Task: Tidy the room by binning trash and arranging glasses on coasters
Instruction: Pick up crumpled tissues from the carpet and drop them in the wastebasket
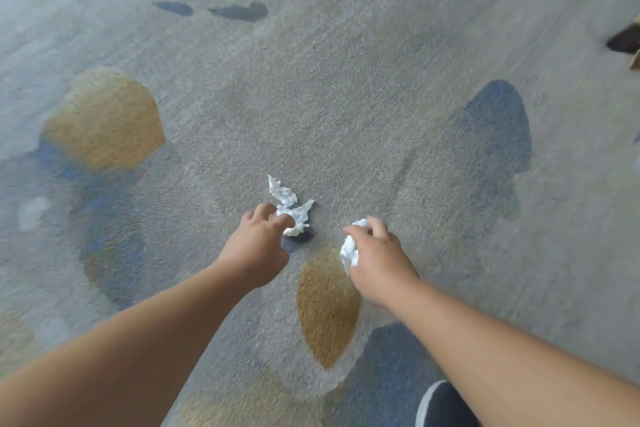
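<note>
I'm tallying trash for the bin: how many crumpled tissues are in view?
2. A loose crumpled tissue lies on the carpet, pinched by the left hand; a balled tissue sits in the right hand's grip. Others may lie outside the frame.

1 head view, downward (near carpet (346, 97))

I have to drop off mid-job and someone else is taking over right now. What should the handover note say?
Hands: left hand pinches the loose tissue low over the carpet; right hand holds the tissue wad.
Done: both scraps grasped.
Left: bin both, then set glasses on coasters. No bin, glasses or coasters in view.
</note>
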Motion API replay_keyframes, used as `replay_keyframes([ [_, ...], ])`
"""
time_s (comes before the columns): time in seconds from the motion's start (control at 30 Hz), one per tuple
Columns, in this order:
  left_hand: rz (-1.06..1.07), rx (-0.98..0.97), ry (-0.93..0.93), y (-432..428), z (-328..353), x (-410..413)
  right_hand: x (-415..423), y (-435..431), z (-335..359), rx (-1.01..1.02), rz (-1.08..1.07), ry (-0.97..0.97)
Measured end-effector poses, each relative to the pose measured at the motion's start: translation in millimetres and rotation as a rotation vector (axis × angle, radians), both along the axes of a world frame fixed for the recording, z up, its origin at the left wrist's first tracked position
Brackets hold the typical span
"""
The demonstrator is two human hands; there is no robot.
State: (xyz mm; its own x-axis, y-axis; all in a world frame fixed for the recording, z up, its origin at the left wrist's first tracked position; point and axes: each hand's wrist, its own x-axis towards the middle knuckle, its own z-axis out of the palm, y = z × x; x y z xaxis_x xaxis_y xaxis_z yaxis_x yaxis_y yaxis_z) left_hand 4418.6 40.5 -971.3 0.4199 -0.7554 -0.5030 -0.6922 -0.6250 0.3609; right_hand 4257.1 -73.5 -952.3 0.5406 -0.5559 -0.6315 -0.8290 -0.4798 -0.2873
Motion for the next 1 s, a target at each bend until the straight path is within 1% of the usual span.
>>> replay_keyframes([
  [0.2,-0.127,0.045,-0.091,-42.4,-84.2,10.5,14.2,-16.9,-85.7,0.014,0.068,0.109],
  [0.27,-0.161,0.028,-0.151,-47.2,-100.1,12.7,14.9,-18.5,-100.8,-0.041,0.104,0.118],
  [0.3,-0.169,0.004,-0.178,-47.8,-105.0,14.2,14.5,-19.4,-105.4,-0.092,0.114,0.102],
  [0.37,-0.154,-0.039,-0.160,-44.7,-106.7,19.6,16.2,-21.0,-106.3,-0.151,0.108,0.058],
  [0.5,-0.058,-0.067,-0.103,-16.9,-82.0,41.7,38.2,-17.6,-83.1,-0.120,0.132,-0.076],
  [0.6,0.081,-0.055,-0.103,32.6,-50.0,67.5,76.6,1.8,-55.7,-0.080,0.189,-0.237],
  [0.73,0.321,0.027,-0.169,136.9,-15.3,106.6,145.8,58.1,-22.0,0.000,0.377,-0.398],
  [0.87,0.614,0.113,-0.257,267.3,4.9,117.1,199.5,139.0,-4.0,0.042,0.596,-0.475],
  [1.0,0.884,0.249,-0.297,383.7,5.2,91.0,222.9,211.0,-0.7,0.059,0.787,-0.493],
])
